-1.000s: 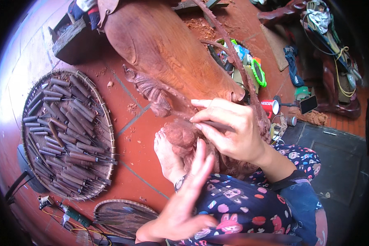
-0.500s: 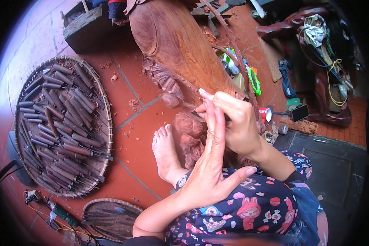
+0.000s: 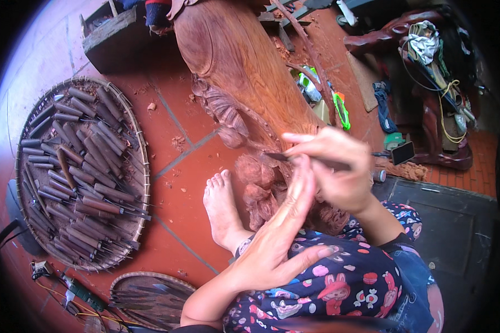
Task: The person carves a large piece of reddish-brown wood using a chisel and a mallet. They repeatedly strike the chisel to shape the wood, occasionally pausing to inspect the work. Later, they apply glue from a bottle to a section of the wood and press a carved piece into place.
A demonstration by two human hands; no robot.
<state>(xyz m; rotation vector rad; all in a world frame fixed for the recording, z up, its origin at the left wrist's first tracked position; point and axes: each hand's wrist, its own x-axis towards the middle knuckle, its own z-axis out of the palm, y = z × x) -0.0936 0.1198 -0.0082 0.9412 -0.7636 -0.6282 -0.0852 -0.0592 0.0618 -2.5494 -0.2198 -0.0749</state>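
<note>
My right hand (image 3: 341,169) is closed around a carving knife (image 3: 334,164), partly hidden by the fingers. Its dark pointed tip reaches left onto the carved wood. Beside it, my left hand (image 3: 286,236) is stretched out, fingers straight and thumb apart. The left fingertips lie against the right hand near the tool, and I cannot tell whether they touch the blade. Under both hands is a reddish-brown wood carving (image 3: 250,72), smooth and grained at the top. Knobbly rounded shapes (image 3: 255,172) are cut lower down, close to my bare foot (image 3: 223,208).
On the left, a round woven tray (image 3: 145,183) holds many wooden-handled chisels. A smaller basket (image 3: 116,283) with blades lies below it, near a green power tool (image 3: 86,293) and cables. A wooden box (image 3: 108,39) stands top left. Dark polished wooden furniture (image 3: 433,119) stands at right.
My right hand has turned and shifted slightly right and down, so the carving knife now shows. My left hand's fingers have lowered and tilted right. The red cup is now hidden.
</note>
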